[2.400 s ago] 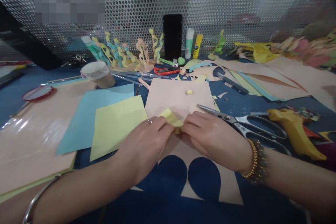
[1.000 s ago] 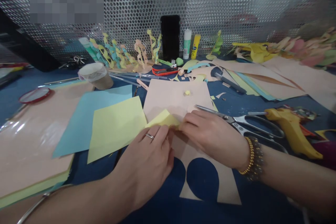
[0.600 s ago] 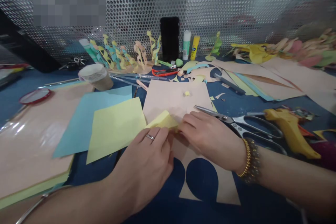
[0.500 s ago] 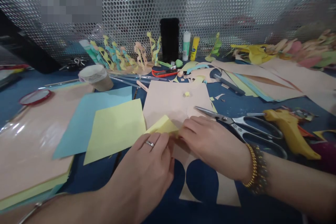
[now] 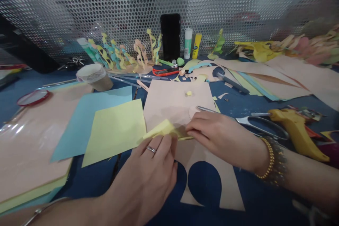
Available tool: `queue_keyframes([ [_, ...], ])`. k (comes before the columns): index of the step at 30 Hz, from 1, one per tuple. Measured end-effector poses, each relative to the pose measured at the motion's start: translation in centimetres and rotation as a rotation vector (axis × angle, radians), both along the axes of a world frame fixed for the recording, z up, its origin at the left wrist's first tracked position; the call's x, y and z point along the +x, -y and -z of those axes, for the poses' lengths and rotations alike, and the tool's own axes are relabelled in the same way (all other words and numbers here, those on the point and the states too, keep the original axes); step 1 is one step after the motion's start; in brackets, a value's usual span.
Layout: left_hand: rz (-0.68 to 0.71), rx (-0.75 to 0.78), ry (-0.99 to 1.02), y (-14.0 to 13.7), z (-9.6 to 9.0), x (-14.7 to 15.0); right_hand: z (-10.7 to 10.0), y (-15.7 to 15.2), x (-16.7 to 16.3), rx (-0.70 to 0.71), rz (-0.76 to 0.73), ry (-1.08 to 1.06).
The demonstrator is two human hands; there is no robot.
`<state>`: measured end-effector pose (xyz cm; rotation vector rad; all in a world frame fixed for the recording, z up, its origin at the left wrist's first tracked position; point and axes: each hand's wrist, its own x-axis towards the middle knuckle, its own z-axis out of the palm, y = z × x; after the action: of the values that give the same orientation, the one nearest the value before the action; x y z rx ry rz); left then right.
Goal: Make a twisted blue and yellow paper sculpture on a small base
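1. Head view: the left hand (image 5: 152,169) is clamped on a yellow strip (image 5: 164,127), its fingers bent over the near edge. The thumb's hold underneath is hidden.
2. The strip lies just beyond the left fingertips, folded up in a slant, with a thin edge running right toward the other hand.
3. The right hand (image 5: 225,137) has its fingertips together, pinching the strip's right end. The strip thus sits between the two hands, to the left of the right one.
4. Beneath it is a pink sheet (image 5: 169,95); a yellow scrap (image 5: 189,94) rests there, beyond the strip.
5. Nearer the person, pink paper with rounded cut-outs (image 5: 231,192) lies on the blue worktop (image 5: 84,178).
6. The scissors (image 5: 245,120) lie just behind the right hand, partly hidden by it; the glue gun (image 5: 292,130) is farther right.
7. A yellow sheet (image 5: 116,123) lies beside the left hand, overlapping a blue sheet (image 5: 79,127).
8. A black phone (image 5: 170,37) stands upright at the back, well apart from both hands.
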<state>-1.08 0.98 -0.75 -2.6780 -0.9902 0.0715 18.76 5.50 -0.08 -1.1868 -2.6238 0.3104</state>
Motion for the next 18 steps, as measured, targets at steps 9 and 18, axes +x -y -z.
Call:
queue_keyframes([
  [9, -0.101, -0.085, 0.078, -0.6, -0.3, 0.1, -0.1, 0.7, -0.4, 0.067, -0.129, -0.032],
  [18, 0.012, 0.037, 0.131, 1.5, 0.0, 0.1, 0.3, 0.8, -0.7, 0.105, -0.171, 0.038],
])
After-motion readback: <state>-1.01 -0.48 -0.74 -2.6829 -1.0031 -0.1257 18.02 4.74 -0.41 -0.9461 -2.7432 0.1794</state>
